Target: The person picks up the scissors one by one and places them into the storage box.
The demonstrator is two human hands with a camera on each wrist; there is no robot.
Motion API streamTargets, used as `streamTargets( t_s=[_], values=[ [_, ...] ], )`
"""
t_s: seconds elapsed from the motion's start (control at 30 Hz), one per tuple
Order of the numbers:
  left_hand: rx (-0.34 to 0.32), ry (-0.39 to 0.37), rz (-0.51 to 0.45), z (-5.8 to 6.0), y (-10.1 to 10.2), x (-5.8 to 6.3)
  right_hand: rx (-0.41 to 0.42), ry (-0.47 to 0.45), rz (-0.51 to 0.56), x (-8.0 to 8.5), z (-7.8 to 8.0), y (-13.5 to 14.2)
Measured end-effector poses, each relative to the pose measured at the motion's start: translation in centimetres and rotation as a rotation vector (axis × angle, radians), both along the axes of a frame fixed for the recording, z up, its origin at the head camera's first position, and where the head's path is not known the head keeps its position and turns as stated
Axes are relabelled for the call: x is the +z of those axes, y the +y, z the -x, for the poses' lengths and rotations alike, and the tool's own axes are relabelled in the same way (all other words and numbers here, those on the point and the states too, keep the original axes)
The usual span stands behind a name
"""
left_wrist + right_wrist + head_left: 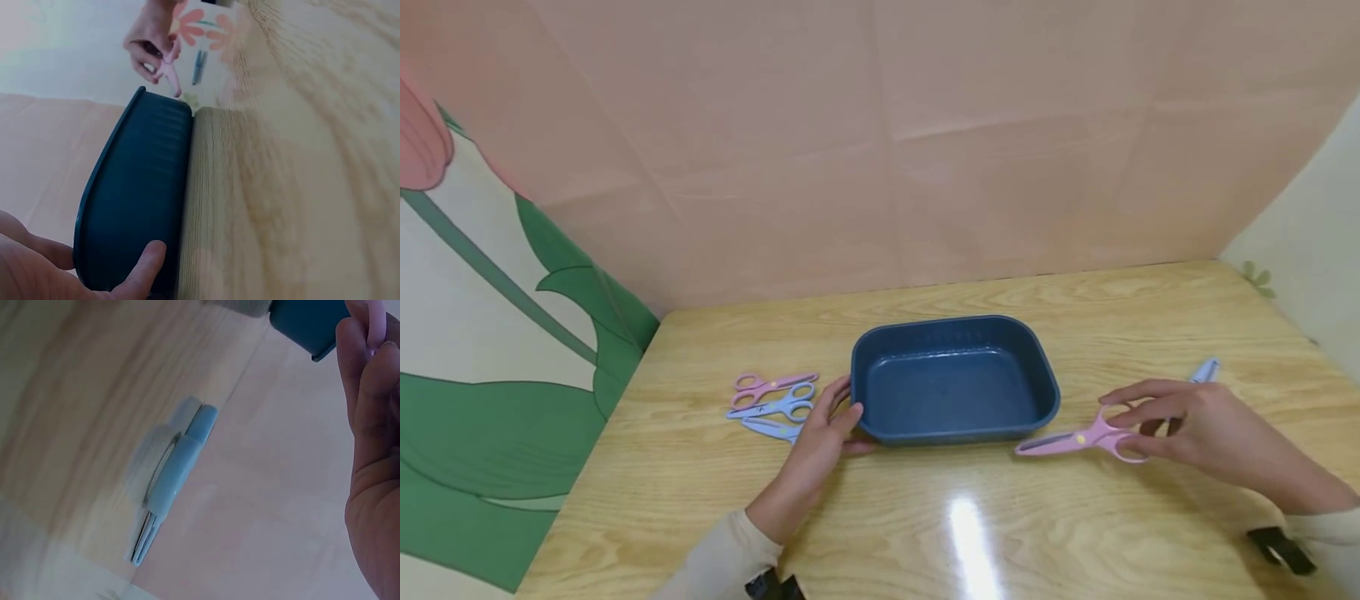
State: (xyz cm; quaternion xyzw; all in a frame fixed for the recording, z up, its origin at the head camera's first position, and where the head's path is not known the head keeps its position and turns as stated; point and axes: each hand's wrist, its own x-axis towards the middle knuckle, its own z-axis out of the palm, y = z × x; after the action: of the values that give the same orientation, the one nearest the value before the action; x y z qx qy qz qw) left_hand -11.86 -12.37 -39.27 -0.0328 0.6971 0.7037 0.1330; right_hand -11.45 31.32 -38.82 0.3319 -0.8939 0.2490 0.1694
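A dark blue rectangular tray (955, 437) sits on the wooden table. My left hand (827, 429) holds its left end, with the fingers spread about the near corner; in the left wrist view a finger (147, 265) lies against the tray's outer wall. Pink scissors (1078, 439) are pinched by the handle loops in my right hand (1195, 429), blades toward the tray's near right corner. They are raised off the table in the left wrist view. Behind the right hand lie blue scissors (1206, 371), partly hidden in the head view; the right wrist view shows more of these blue scissors (178, 472).
Left of the tray lie more scissors: a pink pair (767, 387), a blue pair (778, 406) and another blue pair (771, 428), partly hidden by the left hand. A pinkish sheet (887, 167) rises behind the table (730, 500), with a flower-patterned wall at left.
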Motion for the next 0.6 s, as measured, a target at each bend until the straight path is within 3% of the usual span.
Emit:
streamTargets(
  t_s=[0.6],
  values=[
    [0.018,0.003,-0.008,0.1,0.1,0.0,-0.006,0.049,-0.012,2.2,-0.3,-0.3]
  ],
)
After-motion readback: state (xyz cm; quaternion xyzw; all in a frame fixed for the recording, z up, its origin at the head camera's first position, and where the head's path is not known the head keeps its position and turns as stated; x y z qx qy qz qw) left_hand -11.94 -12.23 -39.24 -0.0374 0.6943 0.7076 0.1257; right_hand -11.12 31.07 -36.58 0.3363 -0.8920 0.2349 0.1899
